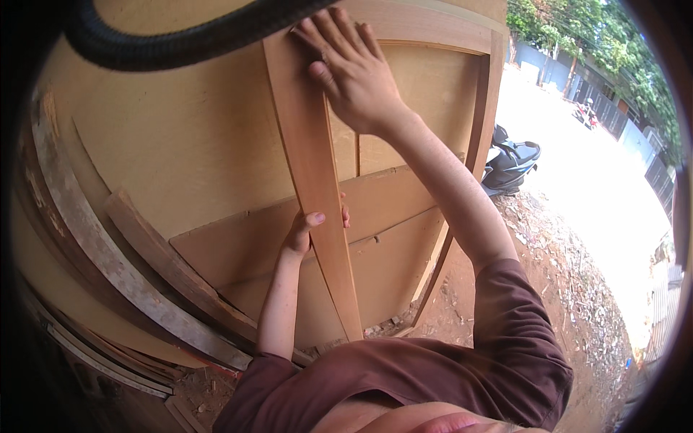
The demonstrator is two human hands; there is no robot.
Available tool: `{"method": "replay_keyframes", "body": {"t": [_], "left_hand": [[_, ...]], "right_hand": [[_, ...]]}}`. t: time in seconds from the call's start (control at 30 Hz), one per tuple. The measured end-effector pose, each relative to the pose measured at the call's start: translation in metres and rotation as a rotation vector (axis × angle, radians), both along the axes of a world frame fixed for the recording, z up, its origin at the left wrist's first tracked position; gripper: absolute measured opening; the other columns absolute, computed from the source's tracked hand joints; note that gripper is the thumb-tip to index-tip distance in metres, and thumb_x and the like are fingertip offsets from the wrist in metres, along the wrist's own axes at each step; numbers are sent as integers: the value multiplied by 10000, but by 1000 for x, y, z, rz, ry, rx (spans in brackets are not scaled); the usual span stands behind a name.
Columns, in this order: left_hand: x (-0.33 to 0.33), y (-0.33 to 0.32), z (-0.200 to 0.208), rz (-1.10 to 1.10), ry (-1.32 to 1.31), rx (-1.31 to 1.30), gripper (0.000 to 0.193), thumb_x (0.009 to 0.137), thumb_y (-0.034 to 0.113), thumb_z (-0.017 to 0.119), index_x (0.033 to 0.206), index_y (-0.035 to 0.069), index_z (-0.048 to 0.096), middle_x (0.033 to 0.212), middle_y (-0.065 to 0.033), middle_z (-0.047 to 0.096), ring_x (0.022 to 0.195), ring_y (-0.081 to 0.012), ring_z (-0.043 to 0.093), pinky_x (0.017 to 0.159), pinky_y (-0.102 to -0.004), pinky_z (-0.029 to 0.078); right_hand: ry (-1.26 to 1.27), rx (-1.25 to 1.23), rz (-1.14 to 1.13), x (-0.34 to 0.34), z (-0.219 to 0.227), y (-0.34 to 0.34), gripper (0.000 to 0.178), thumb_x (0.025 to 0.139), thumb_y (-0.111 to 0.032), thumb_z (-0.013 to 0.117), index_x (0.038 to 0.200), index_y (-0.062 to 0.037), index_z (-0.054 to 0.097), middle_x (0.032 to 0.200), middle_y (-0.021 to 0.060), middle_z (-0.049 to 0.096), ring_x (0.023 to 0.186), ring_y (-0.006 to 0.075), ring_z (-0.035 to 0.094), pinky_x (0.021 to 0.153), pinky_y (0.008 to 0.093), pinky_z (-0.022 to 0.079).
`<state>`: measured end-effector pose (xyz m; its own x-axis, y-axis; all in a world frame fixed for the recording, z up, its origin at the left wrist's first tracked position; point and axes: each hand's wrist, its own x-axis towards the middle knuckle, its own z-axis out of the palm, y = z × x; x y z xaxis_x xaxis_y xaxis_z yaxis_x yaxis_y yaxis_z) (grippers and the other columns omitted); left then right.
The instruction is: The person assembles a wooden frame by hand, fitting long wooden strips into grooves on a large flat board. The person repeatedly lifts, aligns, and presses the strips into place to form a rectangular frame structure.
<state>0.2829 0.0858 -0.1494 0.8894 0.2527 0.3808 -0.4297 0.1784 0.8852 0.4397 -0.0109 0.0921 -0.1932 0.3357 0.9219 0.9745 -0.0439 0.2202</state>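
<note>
A tall frame of reddish-brown wood leans in front of me, its near upright (312, 159) running from the top down toward my body. Around the middle of that upright my left hand (299, 232) is closed, thumb on the front face and fingertips showing past the right edge. My right hand (357, 83) lies on the frame's top corner with its fingers stretched out, the palm side against the wood. A top rail (426, 27) runs rightward from there to a far upright (482, 123). The upright's lower end is hidden by my shirt.
Large plywood sheets (180, 151) stand behind the frame. Several long boards (72, 195) lean at the left. A thick black ribbed hose (166, 49) crosses the top. To the right are littered dirt ground (563, 260), a parked scooter (509, 164) and a bright street.
</note>
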Motion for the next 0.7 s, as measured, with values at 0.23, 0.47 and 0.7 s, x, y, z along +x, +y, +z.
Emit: {"method": "replay_keyframes", "body": {"t": [0.23,0.47,0.7], "left_hand": [[-1,11,0,-23,8,50,751,821,477,696,1345,-35,532,994,-121,666,907,-216,666,854,-388,536],[10,20,-14,-126,-89,36,1006,907,874,299,1350,2,533,952,-109,642,895,-212,638,861,-382,516],[9,22,-12,-232,-117,-92,1130,878,905,-34,1214,39,610,918,-99,646,848,-195,620,840,-380,516]], "right_hand": [[-55,-62,9,-21,6,22,592,1102,-289,374,1638,-70,248,1714,219,140,1587,426,82,1278,544,102],[-1,41,-69,-53,28,40,597,1090,-274,399,1633,-66,265,1714,213,146,1584,419,112,1274,543,120],[-254,-239,-142,-69,-1,37,611,1076,-300,400,1636,-89,277,1717,209,145,1588,413,105,1275,552,103]]}}
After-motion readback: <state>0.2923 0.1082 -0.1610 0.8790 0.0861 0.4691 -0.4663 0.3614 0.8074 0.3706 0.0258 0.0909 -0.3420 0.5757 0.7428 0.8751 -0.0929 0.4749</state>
